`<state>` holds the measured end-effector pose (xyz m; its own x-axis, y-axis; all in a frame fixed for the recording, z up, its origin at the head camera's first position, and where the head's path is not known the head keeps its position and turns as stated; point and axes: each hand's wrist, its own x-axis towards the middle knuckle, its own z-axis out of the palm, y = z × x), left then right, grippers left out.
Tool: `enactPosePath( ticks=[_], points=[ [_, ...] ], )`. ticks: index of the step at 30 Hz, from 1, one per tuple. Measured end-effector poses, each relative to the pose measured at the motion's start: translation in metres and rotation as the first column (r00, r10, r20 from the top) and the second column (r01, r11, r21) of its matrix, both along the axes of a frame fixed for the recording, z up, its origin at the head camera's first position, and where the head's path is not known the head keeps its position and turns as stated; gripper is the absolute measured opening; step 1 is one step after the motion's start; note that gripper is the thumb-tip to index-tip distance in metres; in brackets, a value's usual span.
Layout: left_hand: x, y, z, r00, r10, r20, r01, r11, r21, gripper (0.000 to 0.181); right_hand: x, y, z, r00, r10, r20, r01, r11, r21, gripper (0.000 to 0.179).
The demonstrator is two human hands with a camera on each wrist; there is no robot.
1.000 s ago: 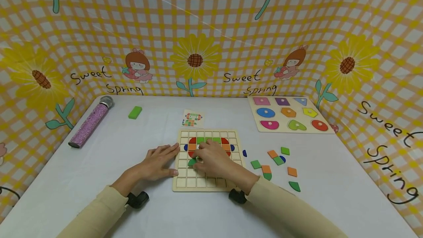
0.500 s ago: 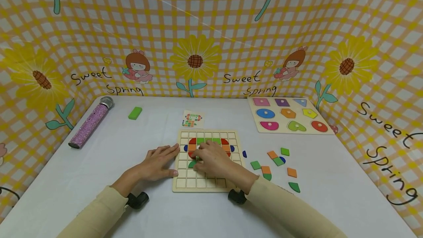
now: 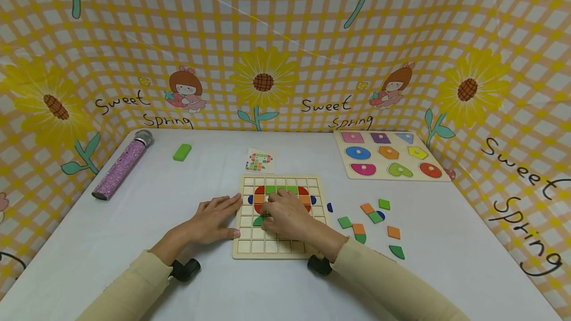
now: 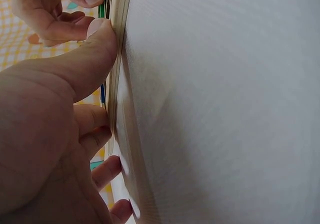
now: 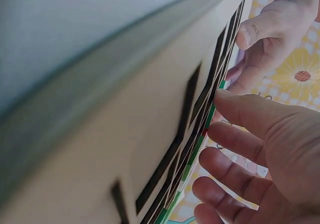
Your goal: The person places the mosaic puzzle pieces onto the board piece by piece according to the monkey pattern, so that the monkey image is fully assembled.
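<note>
My left hand (image 3: 214, 219) lies at the left edge of a wooden grid board (image 3: 271, 247), fingers extended and thumb against the rim. In the left wrist view its thumb (image 4: 97, 47) touches that edge. Over the middle of the board, my right hand (image 3: 287, 214) has bent fingers. It pinches a green quarter-circle tile (image 3: 258, 221) at a cell left of centre; in the right wrist view the thumb tip (image 5: 223, 95) meets the green. Red, orange, green and blue tiles fill the upper cells, partly hidden by the right hand.
Several loose tiles, among them an orange square (image 3: 394, 232) and a green quarter-circle (image 3: 396, 252), lie right of the board. Behind it are a pattern card (image 3: 260, 161), a green block (image 3: 182, 152), a glittery pink microphone (image 3: 120, 167) and a shape puzzle (image 3: 388, 167).
The green quarter-circle tile, tilted under the right fingers a second ago, now lies flatter at its cell. The right hand has shifted only slightly; the left hand stays in place.
</note>
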<state>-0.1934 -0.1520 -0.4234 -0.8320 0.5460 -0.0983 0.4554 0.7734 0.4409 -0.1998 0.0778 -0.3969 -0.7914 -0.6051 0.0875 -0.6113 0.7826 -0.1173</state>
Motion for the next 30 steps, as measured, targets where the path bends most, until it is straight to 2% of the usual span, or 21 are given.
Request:
enactPosePath(
  ticks=[8, 17, 21, 30],
  points=[
    [0.000, 0.000, 0.000, 1.000, 0.000, 0.004, 0.000, 1.000, 0.004, 0.078, 0.001, 0.001, 0.000, 1.000, 0.002, -0.008, -0.002, 1.000, -0.003, 0.018],
    [-0.001, 0.000, 0.000, 1.000, -0.004, -0.004, 0.004, 1.000, -0.002, 0.078, 0.003, 0.007, 0.006, 1.000, -0.001, 0.015, 0.002, 0.998, -0.067, 0.019],
    [-0.001, 0.000, 0.000, 1.000, 0.002, 0.000, -0.002, 1.000, -0.002, 0.079, 0.005, 0.015, 0.011, 1.000, -0.025, 0.019, 0.027, 0.995, -0.092, 0.022],
    [-0.001, 0.001, -0.001, 1.000, 0.002, -0.007, -0.002, 1.000, -0.007, 0.079, 0.011, 0.044, 0.021, 0.996, -0.084, -0.029, 0.079, 0.985, -0.152, 0.024]
  ],
)
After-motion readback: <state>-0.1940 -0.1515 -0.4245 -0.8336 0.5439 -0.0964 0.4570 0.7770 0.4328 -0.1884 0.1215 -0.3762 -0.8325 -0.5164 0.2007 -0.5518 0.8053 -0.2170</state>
